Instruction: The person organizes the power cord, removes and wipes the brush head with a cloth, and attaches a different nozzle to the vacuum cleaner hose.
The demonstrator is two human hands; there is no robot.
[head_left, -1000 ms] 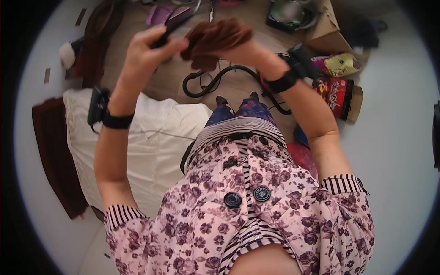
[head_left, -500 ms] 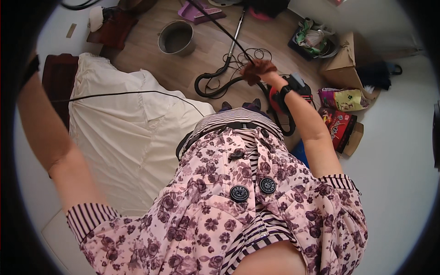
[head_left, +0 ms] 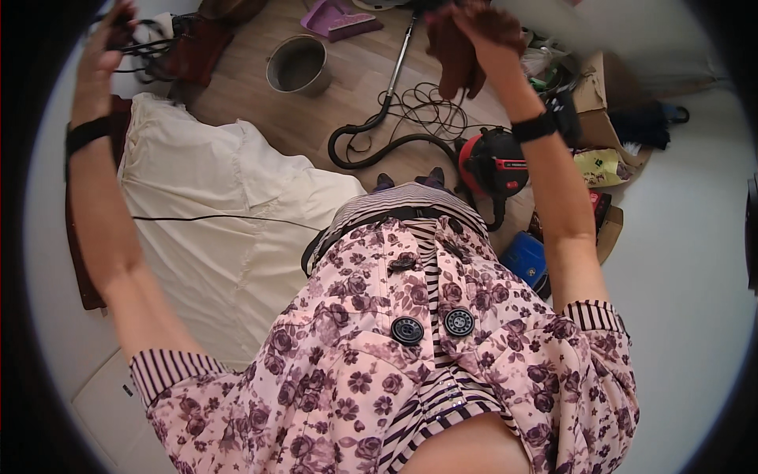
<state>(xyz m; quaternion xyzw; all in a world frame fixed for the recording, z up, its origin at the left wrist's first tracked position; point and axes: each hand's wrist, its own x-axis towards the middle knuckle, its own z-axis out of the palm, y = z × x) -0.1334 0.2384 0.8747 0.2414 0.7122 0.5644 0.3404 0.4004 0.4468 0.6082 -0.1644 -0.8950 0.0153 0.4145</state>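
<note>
At the upper left my left hand (head_left: 99, 59) is raised and blurred, its fingers bent around black cable (head_left: 150, 55) whose loops hang beside it. My right hand (head_left: 493, 43), raised at the upper middle right, grips a reddish-brown cloth (head_left: 450, 51) that droops below the fingers. Both wrists wear black bands. Below my right hand stands a red and black vacuum cleaner (head_left: 493, 162). Its black hose (head_left: 371, 162) curves over the floor to a metal tube (head_left: 401, 63), with thin cord (head_left: 430, 110) tangled alongside.
A grey bucket (head_left: 298, 67) and a purple dustpan (head_left: 339, 22) are on the wood floor. Cream cloth (head_left: 205, 182) drapes the furniture at left, with a thin black cable across it. At right are a cardboard box (head_left: 596, 83), bagged goods and a blue container (head_left: 525, 257).
My left hand has come inward and up into view, with cable loops beside it. The right hand has risen with the cloth; the taut black cable that ran up from it no longer shows.
</note>
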